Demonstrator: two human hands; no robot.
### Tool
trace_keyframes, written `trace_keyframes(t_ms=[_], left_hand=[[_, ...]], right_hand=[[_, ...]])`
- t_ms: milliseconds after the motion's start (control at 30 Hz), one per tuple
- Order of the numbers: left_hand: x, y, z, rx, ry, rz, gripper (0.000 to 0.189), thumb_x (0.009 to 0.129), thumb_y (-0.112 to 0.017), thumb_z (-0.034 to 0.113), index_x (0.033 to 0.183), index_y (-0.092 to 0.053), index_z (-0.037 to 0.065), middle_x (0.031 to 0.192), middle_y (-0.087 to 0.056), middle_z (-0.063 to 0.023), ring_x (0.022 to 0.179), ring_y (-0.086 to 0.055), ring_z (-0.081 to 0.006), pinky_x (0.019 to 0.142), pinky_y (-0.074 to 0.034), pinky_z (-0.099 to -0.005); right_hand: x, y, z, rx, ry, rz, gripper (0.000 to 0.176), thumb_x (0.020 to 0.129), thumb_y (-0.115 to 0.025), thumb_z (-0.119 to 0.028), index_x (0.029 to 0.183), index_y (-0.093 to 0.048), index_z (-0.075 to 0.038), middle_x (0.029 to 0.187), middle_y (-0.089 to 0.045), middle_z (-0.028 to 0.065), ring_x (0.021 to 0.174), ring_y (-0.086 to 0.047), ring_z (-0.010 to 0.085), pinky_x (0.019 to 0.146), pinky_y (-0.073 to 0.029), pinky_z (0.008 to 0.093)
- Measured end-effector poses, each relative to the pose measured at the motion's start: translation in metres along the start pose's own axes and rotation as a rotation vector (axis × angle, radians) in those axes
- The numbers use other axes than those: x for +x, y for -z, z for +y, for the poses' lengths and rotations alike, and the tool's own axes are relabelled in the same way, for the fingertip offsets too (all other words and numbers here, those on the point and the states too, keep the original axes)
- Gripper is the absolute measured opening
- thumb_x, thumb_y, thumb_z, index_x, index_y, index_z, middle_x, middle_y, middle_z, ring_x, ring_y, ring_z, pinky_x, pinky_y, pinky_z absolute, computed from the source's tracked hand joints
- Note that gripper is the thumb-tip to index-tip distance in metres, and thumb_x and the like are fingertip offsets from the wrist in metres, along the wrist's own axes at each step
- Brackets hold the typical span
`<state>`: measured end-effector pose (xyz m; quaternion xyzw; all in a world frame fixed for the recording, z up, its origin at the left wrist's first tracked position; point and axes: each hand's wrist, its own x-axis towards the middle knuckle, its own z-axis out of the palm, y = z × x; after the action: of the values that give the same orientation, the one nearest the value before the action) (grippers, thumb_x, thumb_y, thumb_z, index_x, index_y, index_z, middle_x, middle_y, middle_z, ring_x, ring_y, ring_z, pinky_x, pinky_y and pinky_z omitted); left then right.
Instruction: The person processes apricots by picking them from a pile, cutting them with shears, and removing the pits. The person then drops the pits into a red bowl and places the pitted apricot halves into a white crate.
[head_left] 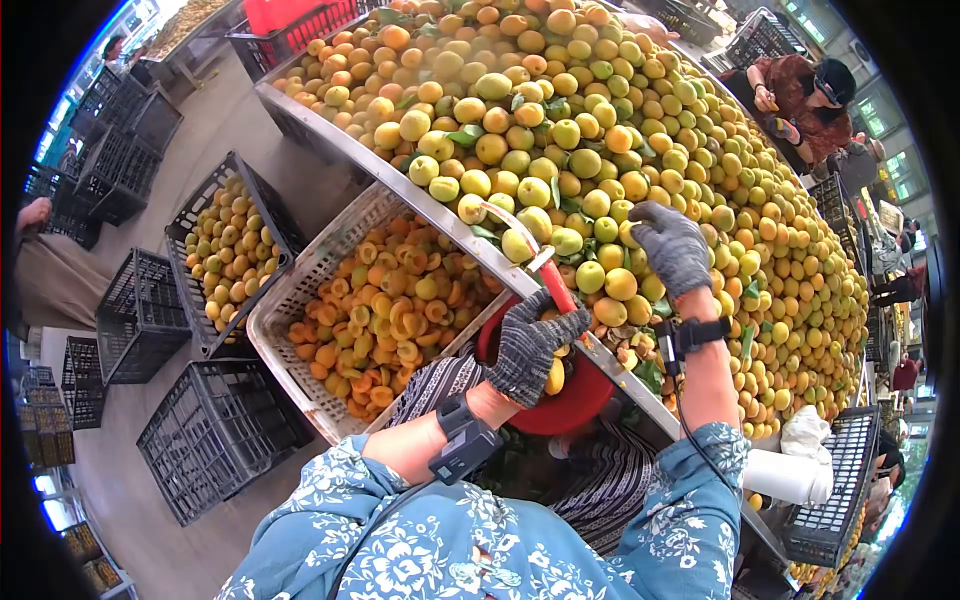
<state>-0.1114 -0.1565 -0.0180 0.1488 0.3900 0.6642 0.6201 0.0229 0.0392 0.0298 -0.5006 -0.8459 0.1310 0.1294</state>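
A small sickle with a red handle (557, 288) and a thin curved blade is gripped in my left hand (530, 348), which wears a dark striped glove. Its blade points up and away, over the edge of the apricot heap (660, 120). Just below those fingers a yellow apricot (555, 377) shows above a red bucket (572, 402). My right hand (672, 248), in a grey glove, reaches onto the heap with its fingers bent but apart, touching whole yellow-green apricots. Both wrists carry dark strapped devices.
A metal table edge (400, 185) runs diagonally between me and the heap. At left, a white crate (275, 300) holds split apricots and a black crate (285, 215) whole ones. More black crates (215, 430) stand on the floor. A person (815, 105) is across the heap.
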Motion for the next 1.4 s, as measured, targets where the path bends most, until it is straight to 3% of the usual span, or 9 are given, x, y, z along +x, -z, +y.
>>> trace_keyframes(t_ms=[233, 533, 633, 700, 900, 967, 1000, 1133, 1400], left_hand=[[-0.005, -0.002, -0.008, -0.009, -0.051, -0.034, 0.021, 0.080, -0.072, 0.010, 0.098, -0.066, 0.001, 0.082, -0.065, -0.0009, 0.072, -0.058, -0.0073, 0.065, -0.048, -0.0231], [-0.018, 0.000, -0.008, 0.025, -0.038, -0.068, 0.023, 0.080, -0.073, 0.010, 0.100, -0.066, 0.002, 0.082, -0.064, 0.0002, 0.072, -0.056, -0.0059, 0.064, -0.047, -0.0220], [-0.028, 0.003, -0.008, 0.010, 0.035, -0.067, 0.021, 0.080, -0.073, 0.010, 0.098, -0.067, 0.003, 0.079, -0.063, 0.0016, 0.070, -0.055, -0.0045, 0.061, -0.045, -0.0214], [-0.032, 0.002, -0.012, -0.039, -0.102, -0.070, 0.018, 0.081, -0.072, 0.010, 0.097, -0.066, 0.003, 0.077, -0.063, 0.0014, 0.067, -0.055, -0.0048, 0.058, -0.044, -0.0210], [-0.044, 0.006, -0.009, -0.032, -0.070, -0.029, 0.007, 0.086, -0.064, 0.010, 0.090, -0.061, 0.006, 0.075, -0.062, -0.0015, 0.059, -0.055, -0.0077, 0.051, -0.044, -0.0207], [-0.041, 0.014, -0.016, -0.052, -0.123, -0.121, 0.005, 0.087, -0.062, 0.010, 0.090, -0.059, 0.007, 0.074, -0.061, -0.0019, 0.059, -0.056, -0.0084, 0.050, -0.046, -0.0218], [-0.053, 0.002, -0.003, 0.020, -0.057, -0.059, 0.006, 0.087, -0.063, 0.010, 0.091, -0.059, 0.008, 0.072, -0.060, -0.0027, 0.057, -0.056, -0.0098, 0.047, -0.046, -0.0230], [-0.055, 0.003, -0.012, 0.154, -0.092, -0.047, 0.010, 0.085, -0.067, 0.014, 0.085, -0.059, 0.007, 0.068, -0.060, -0.0038, 0.053, -0.057, -0.0125, 0.041, -0.047, -0.0254], [-0.053, -0.002, -0.027, 0.246, -0.064, -0.003, 0.012, 0.085, -0.067, 0.015, 0.085, -0.059, 0.006, 0.069, -0.059, -0.0017, 0.050, -0.049, -0.0092, 0.041, -0.046, -0.0259]], right_hand=[[0.013, -0.033, -0.057, -0.630, 0.088, -0.005, 0.024, 0.074, -0.066, -0.023, 0.095, -0.065, -0.010, 0.097, -0.061, 0.0165, 0.092, -0.062, 0.0329, 0.074, -0.051, 0.0464], [0.010, -0.026, -0.062, -0.496, 0.006, 0.056, 0.020, 0.071, -0.062, -0.020, 0.088, -0.068, -0.011, 0.096, -0.063, 0.0178, 0.089, -0.063, 0.0344, 0.078, -0.051, 0.0432], [0.010, -0.014, -0.017, 0.497, -0.106, 0.075, 0.031, 0.076, -0.065, -0.025, 0.099, -0.066, -0.005, 0.093, -0.066, 0.0103, 0.087, -0.065, 0.0248, 0.074, -0.052, 0.0380], [-0.028, 0.005, -0.011, 1.329, -0.296, 0.102, 0.039, 0.082, -0.063, -0.030, 0.110, -0.060, -0.004, 0.093, -0.066, 0.0088, 0.077, -0.065, 0.0193, 0.053, -0.053, 0.0316], [-0.176, 0.050, 0.037, 1.579, 0.016, 0.145, 0.059, 0.081, -0.063, -0.046, 0.114, -0.054, 0.002, 0.098, -0.062, 0.0169, 0.075, -0.063, 0.0195, 0.044, -0.050, 0.0261], [-0.239, 0.058, 0.059, 1.512, -0.084, 0.311, 0.060, 0.079, -0.064, -0.048, 0.112, -0.055, 0.002, 0.098, -0.062, 0.0169, 0.074, -0.063, 0.0192, 0.043, -0.049, 0.0258], [-0.272, 0.068, 0.076, 1.549, -0.112, 0.169, 0.064, 0.074, -0.072, -0.050, 0.115, -0.055, -0.004, 0.107, -0.057, 0.0140, 0.081, -0.058, 0.0211, 0.064, -0.052, 0.0263], [-0.383, 0.068, 0.139, 1.479, -0.435, 0.248, 0.050, 0.070, -0.068, -0.024, 0.113, -0.057, 0.000, 0.101, -0.062, 0.0163, 0.078, -0.064, 0.0239, 0.065, -0.054, 0.0292], [-0.501, -0.014, 0.250, 0.912, -1.051, 0.531, 0.041, 0.072, -0.068, -0.010, 0.107, -0.058, 0.008, 0.082, -0.066, 0.0112, 0.075, -0.064, 0.0198, 0.068, -0.051, 0.0303]])
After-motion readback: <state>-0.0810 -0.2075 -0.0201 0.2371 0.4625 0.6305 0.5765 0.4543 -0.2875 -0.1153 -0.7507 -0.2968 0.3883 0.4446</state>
